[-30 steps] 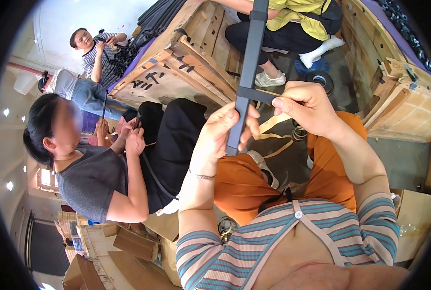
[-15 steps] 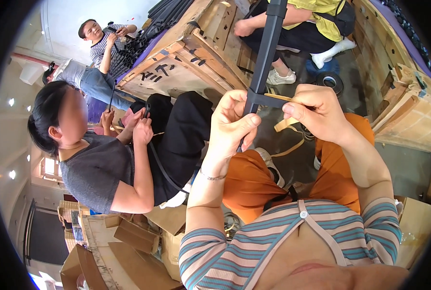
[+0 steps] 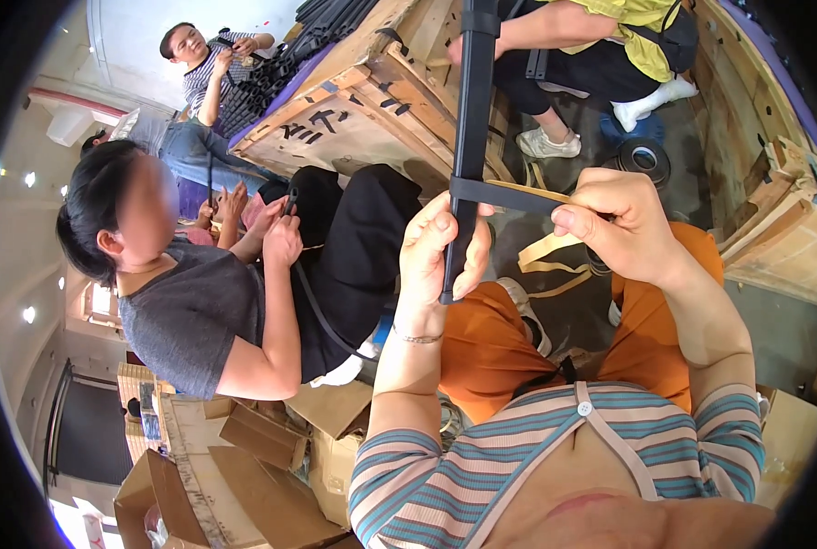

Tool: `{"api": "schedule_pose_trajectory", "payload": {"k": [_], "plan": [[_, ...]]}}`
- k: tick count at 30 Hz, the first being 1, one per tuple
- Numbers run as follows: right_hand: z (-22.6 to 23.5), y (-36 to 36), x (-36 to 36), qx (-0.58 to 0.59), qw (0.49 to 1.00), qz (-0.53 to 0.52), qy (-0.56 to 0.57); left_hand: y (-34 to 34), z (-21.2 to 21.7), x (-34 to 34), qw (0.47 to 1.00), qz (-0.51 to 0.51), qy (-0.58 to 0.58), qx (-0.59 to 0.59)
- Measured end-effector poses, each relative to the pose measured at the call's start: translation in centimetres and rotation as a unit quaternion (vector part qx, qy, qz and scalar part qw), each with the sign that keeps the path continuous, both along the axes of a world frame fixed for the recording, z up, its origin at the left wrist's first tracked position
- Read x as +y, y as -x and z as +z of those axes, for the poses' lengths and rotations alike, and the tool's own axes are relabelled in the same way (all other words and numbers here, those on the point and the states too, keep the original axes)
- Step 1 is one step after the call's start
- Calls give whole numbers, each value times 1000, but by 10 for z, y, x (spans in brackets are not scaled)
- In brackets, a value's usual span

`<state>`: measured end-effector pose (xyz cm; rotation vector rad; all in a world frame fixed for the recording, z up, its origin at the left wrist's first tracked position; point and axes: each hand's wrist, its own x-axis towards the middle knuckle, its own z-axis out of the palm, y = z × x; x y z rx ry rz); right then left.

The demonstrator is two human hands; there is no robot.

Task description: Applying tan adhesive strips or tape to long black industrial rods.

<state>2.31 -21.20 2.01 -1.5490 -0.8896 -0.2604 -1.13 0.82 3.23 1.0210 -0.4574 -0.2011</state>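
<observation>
A long black bar (image 3: 475, 101) stands nearly upright in front of me, a black band around its upper part. My left hand (image 3: 422, 252) is closed on its lower part, fingers and thumb on either side, and the bar's bottom end shows below the grip. A black tape strip (image 3: 509, 194) crosses the bar just above that hand and runs to the right. My right hand (image 3: 633, 224) pinches the strip's other end, keeping it taut. Along the strip's edge shows a yellow backing strip (image 3: 550, 256), which hangs in a loop below my right hand.
A roll of black tape (image 3: 644, 160) lies on the floor ahead. At my left sits a co-worker (image 3: 193, 302) holding a thin black strip. Wooden crates (image 3: 353, 119) stand ahead, and another person in yellow (image 3: 591, 55) sits beyond the bar. Cardboard boxes (image 3: 262, 485) lie at lower left.
The bar has shifted left and turned more upright, and its bottom end now shows. My right hand has drawn slightly right and down, with a longer stretch of tape between the hands.
</observation>
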Motion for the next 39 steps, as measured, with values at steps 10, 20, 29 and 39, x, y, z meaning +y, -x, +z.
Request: {"api": "schedule_pose_trajectory", "payload": {"k": [10, 20, 29, 39], "plan": [[-1, -1, 5, 27, 1000, -5, 14, -4, -8, 14, 995, -32, 79, 60], [-2, -4, 7, 26, 998, 21, 50, -1, -11, 22, 999, 11, 31, 20], [-7, -21, 14, 151, 975, 111, 118, 4, -9, 17, 1000, -10, 8, 14], [12, -9, 49, 259, 952, 165, -20, -3, -17, 9, 998, 7, -54, -14]]}}
